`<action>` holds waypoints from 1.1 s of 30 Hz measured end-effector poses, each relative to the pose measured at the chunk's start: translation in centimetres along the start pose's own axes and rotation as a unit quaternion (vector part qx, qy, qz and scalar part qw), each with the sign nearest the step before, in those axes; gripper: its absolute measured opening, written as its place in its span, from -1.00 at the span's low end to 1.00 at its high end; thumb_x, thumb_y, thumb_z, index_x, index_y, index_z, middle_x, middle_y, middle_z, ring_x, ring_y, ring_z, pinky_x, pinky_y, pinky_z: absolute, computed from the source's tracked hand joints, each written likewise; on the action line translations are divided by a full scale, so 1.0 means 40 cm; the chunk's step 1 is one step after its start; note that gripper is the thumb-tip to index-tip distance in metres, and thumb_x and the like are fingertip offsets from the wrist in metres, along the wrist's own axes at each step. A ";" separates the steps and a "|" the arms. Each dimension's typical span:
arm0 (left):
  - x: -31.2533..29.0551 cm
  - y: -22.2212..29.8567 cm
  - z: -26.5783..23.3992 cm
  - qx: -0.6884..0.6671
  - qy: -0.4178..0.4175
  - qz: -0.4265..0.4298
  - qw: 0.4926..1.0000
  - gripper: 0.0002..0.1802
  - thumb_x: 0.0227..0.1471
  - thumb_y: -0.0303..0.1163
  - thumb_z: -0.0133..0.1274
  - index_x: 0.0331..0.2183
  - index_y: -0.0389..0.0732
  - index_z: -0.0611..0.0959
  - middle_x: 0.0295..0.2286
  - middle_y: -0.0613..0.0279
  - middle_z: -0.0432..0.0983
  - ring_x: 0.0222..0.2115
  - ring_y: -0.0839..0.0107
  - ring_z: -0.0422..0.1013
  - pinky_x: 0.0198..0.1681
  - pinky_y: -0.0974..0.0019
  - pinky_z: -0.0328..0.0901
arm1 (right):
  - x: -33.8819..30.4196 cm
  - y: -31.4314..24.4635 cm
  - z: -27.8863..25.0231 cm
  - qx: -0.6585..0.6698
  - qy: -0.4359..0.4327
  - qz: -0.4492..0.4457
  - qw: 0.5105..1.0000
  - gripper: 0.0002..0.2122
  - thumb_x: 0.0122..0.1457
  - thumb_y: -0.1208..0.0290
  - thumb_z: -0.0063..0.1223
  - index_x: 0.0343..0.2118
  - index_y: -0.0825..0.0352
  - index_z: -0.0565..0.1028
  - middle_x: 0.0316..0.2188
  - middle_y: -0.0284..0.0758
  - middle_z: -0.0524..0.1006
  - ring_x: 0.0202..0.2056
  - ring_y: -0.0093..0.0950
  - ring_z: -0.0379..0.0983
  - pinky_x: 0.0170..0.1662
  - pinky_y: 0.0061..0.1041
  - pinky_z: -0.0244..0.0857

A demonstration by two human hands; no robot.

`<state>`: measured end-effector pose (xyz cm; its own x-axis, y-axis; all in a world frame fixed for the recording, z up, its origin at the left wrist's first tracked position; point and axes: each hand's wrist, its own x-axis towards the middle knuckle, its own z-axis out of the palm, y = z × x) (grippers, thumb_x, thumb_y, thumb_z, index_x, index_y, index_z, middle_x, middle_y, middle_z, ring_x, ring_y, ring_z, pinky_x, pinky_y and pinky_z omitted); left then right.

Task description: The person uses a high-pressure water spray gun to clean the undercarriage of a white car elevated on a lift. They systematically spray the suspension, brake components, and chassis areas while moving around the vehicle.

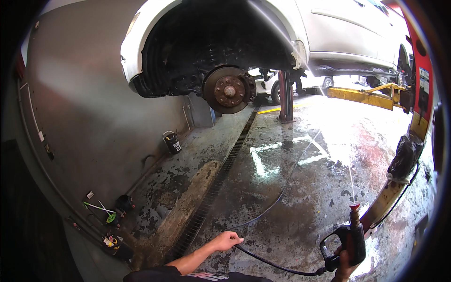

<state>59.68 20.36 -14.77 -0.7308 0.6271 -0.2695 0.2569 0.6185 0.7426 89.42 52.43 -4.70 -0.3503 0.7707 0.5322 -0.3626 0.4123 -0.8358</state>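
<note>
While the left of two hands pinches one black hose, the right hand grips one spray gun.

Smooth plastic spray gun (floor rough, glossy)

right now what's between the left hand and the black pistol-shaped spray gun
In the head view, a curving black hose runs from the bare left hand to the black pistol-shaped spray gun, with patchy grey floor behind it.
</note>
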 end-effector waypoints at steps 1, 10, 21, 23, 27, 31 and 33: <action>-0.002 -0.002 -0.001 -0.002 -0.002 -0.002 1.000 -0.49 0.14 0.09 0.15 -0.36 -0.24 0.70 -0.49 0.21 0.58 -0.44 0.42 0.45 -0.34 0.25 0.33 | -0.005 0.004 -0.003 -0.005 -0.021 0.003 1.000 -0.19 -0.03 -0.20 0.29 0.06 0.51 0.47 -0.33 -0.26 0.62 -0.60 -0.60 0.41 -0.57 -0.59 0.26; -0.007 -0.017 0.019 -0.003 -0.023 -0.005 1.000 -0.49 0.14 0.09 0.16 -0.38 -0.25 0.70 -0.50 0.22 0.58 -0.45 0.46 0.44 -0.34 0.29 0.33 | 0.006 0.019 -0.006 -0.177 -0.028 -0.065 0.982 -0.25 -0.02 -0.18 0.29 -0.03 0.50 0.50 -0.45 -0.32 0.57 -0.59 -0.59 0.44 -0.55 -0.57 0.28; 0.018 -0.001 0.019 -0.007 -0.025 -0.009 1.000 -0.52 0.13 0.05 0.19 -0.39 -0.25 0.69 -0.50 0.20 0.59 -0.45 0.47 0.45 -0.33 0.28 0.34 | -0.035 0.021 -0.034 -0.021 0.010 0.011 1.000 -0.31 0.01 -0.07 0.32 0.01 0.49 0.48 -0.48 -0.34 0.54 -0.56 -0.58 0.45 -0.50 -0.56 0.31; 0.022 0.007 0.021 -0.003 -0.016 0.032 0.999 -0.53 0.13 0.03 0.19 -0.39 -0.25 0.69 -0.51 0.20 0.59 -0.44 0.48 0.45 -0.33 0.28 0.35 | -0.037 0.023 -0.038 -0.030 0.004 0.016 0.999 -0.31 -0.01 -0.05 0.35 -0.02 0.51 0.47 -0.51 -0.34 0.53 -0.56 -0.57 0.46 -0.48 -0.56 0.33; 0.007 0.015 0.028 -0.007 -0.030 0.027 0.999 -0.55 0.14 0.00 0.19 -0.38 -0.26 0.70 -0.50 0.19 0.60 -0.41 0.46 0.47 -0.29 0.25 0.37 | -0.058 0.025 -0.051 -0.051 0.007 0.019 0.998 -0.33 -0.05 -0.03 0.40 -0.08 0.51 0.49 -0.51 -0.36 0.55 -0.52 -0.57 0.48 -0.41 -0.54 0.37; 0.001 0.023 0.024 0.002 -0.025 -0.020 0.999 -0.52 0.13 0.01 0.18 -0.36 -0.31 0.69 -0.45 0.12 0.62 -0.39 0.39 0.50 -0.27 0.24 0.38 | -0.067 0.012 -0.046 0.034 -0.022 0.101 0.994 -0.27 -0.09 0.08 0.49 0.02 0.56 0.43 -0.43 -0.31 0.58 -0.51 -0.58 0.49 -0.40 -0.60 0.38; 0.000 0.025 0.020 0.026 -0.028 -0.028 0.999 -0.51 0.13 0.01 0.19 -0.36 -0.31 0.69 -0.42 0.10 0.62 -0.38 0.36 0.50 -0.24 0.23 0.37 | -0.053 0.007 -0.034 0.057 -0.048 0.097 0.993 -0.26 -0.10 0.11 0.50 0.03 0.56 0.42 -0.42 -0.31 0.58 -0.51 -0.58 0.48 -0.39 -0.60 0.38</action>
<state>60.46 21.36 -14.53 -0.7090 0.6151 -0.3449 0.2497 0.6764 0.6929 91.22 51.58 -6.26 -0.5014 0.7780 0.3786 -0.3741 0.1997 -0.9056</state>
